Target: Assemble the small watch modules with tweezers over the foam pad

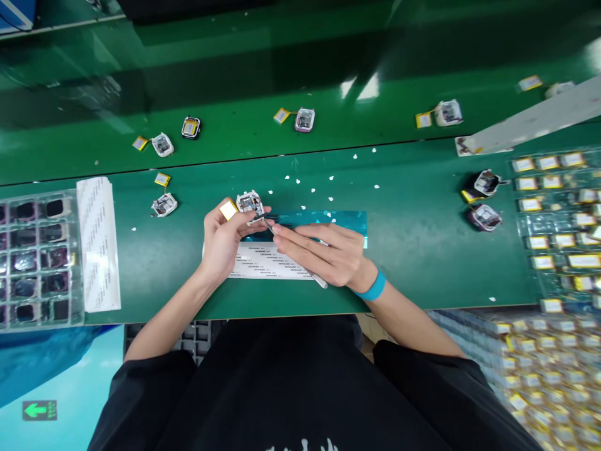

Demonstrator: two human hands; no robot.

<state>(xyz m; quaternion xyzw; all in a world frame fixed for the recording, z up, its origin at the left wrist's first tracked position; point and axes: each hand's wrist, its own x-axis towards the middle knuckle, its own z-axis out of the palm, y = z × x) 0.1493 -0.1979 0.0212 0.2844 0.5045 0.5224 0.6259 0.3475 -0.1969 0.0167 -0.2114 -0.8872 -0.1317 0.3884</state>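
Note:
My left hand is closed round the edge of an open white smartwatch case with its circuit board showing. A yellow-edged battery with a white face lies against the fingers, just left of the case. In my right hand is a pair of tweezers, mostly covered by the fingers. Their tip meets the lower right edge of the case. Beneath both hands lie a white printed adhesive sheet and a shiny blue film strip.
Open watch cases with batteries lie around the green bench. Left are a tray of watch screens and a printed sheet; right, a battery tray. A slanted white bar rises at right. Small white bits dot the bench.

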